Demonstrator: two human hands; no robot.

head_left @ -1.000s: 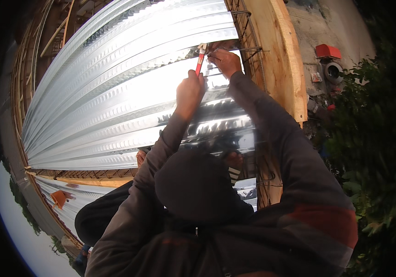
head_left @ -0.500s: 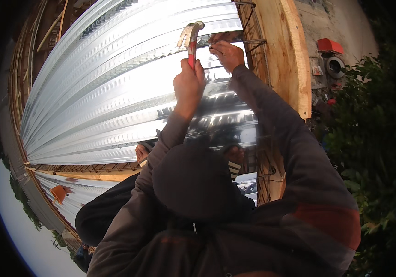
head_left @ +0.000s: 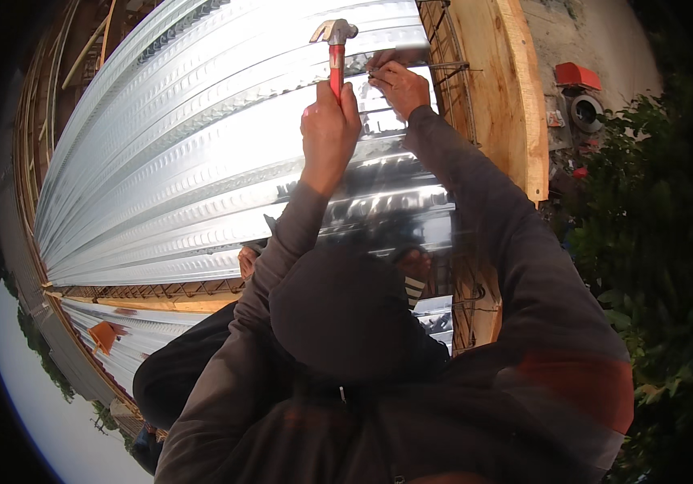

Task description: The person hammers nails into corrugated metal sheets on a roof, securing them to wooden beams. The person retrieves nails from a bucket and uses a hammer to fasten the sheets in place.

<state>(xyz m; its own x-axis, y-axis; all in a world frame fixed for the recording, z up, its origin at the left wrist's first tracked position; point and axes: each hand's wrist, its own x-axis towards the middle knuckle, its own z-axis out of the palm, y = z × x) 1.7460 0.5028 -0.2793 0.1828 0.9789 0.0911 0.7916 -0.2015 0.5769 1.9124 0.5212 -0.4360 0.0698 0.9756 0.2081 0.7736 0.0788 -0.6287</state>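
A claw hammer [head_left: 336, 68] with a red handle and a worn metal head stands above the shiny corrugated metal sheet [head_left: 177, 153]. My left hand [head_left: 330, 133] is wrapped round its handle, the head pointing away from me. Just to the right, my right hand [head_left: 401, 87] pinches something small and dark against a sheet rib, close to the sheet's right end. What the fingertips hold is too small to name. The hammer head is apart from that hand, a little farther off and to its left.
A wooden board [head_left: 516, 105] runs along the right side, with rebar [head_left: 447, 68] between it and the sheet. Beyond the board lies a drop to lower ground with a red object [head_left: 577, 76] and a tyre [head_left: 586, 114]. An orange object [head_left: 102, 337] sits on another sheet, lower left.
My left hand has raised the hammer slightly farther away and its handle is now more upright. The right hand has shifted only a little, still pinching at the same rib.
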